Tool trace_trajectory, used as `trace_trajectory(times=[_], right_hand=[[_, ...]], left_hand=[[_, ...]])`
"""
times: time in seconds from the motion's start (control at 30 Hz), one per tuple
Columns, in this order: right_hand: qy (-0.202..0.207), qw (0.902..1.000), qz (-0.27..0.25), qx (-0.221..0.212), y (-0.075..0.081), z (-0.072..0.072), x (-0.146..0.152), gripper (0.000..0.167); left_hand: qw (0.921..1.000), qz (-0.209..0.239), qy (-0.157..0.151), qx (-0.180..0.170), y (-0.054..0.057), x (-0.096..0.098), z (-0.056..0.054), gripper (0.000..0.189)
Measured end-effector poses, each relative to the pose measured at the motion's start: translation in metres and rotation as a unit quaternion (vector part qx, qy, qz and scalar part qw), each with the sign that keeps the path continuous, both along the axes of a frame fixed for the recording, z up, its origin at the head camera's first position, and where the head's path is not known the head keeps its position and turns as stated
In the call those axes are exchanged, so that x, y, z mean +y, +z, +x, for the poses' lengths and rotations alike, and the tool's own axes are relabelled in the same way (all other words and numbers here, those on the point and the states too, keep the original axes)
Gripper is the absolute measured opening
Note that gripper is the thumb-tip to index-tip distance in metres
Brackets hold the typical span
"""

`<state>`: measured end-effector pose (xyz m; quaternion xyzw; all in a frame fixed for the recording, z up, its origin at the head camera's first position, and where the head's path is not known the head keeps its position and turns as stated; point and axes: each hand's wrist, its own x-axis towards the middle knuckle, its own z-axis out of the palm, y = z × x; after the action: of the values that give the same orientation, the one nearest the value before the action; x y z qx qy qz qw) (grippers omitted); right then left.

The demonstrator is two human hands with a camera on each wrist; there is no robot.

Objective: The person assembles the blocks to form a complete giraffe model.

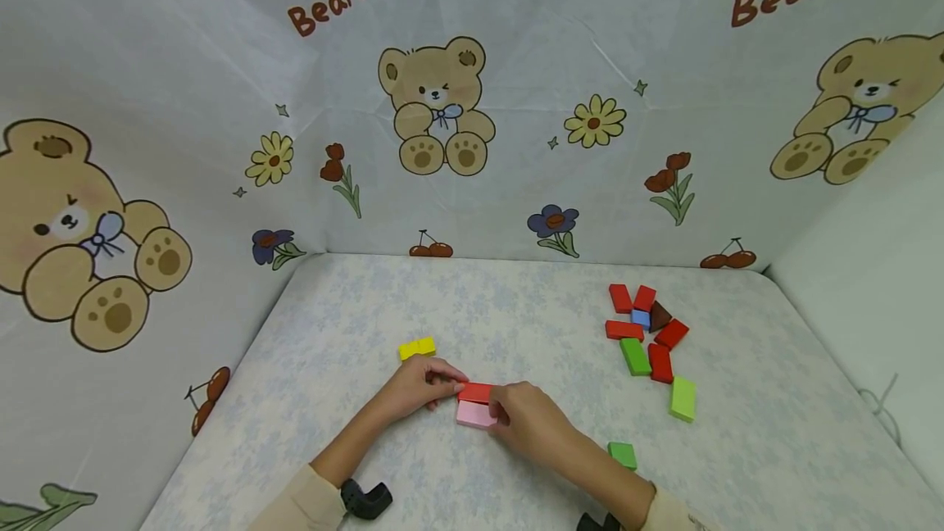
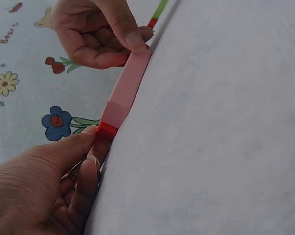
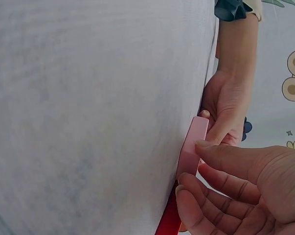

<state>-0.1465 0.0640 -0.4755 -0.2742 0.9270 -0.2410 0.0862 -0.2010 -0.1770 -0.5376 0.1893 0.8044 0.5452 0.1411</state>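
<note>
A red block (image 1: 475,392) and a pink block (image 1: 475,415) lie side by side on the pale table (image 1: 546,310), in between two hands, with the pink one closer to the person. The left hand (image 1: 424,383) comes in from the left. Its thumb and pointing finger pinch the left end of the red block, and its other fingers curl in underneath. The right hand (image 1: 533,424) reaches across from the right, with its back turned up. It pinches the right end of the pink block, with the thumb on the near side and the fingers bent. It is hard to tell if those fingers touch the red block too. Both arms slant inward out of cream sleeves (image 1: 302,502). A yellow piece (image 1: 417,348) sits just past the left hand. A green block (image 1: 623,456) is beside the right arm. Farther off to the right is a bunch of colored blocks (image 1: 660,363).
</note>
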Motion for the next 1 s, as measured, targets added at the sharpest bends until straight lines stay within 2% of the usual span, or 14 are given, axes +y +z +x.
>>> trace_trajectory(times=[0.73,0.87,1.0], right_hand=[[-0.005,0.9995,0.021,0.023,0.000,-0.001,-0.005,0.022],[-0.004,0.9999,0.008,0.014,0.007,0.001,0.000,0.020],[-0.019,0.9996,-0.021,0.003,0.021,0.002,0.013,0.016]], left_hand=[[1.0000,0.005,-0.001,-0.008,0.004,0.001,0.002,0.012],[0.9999,0.006,0.001,-0.009,0.003,0.001,0.001,0.012],[1.0000,0.000,0.001,-0.003,0.000,0.001,0.000,0.012]])
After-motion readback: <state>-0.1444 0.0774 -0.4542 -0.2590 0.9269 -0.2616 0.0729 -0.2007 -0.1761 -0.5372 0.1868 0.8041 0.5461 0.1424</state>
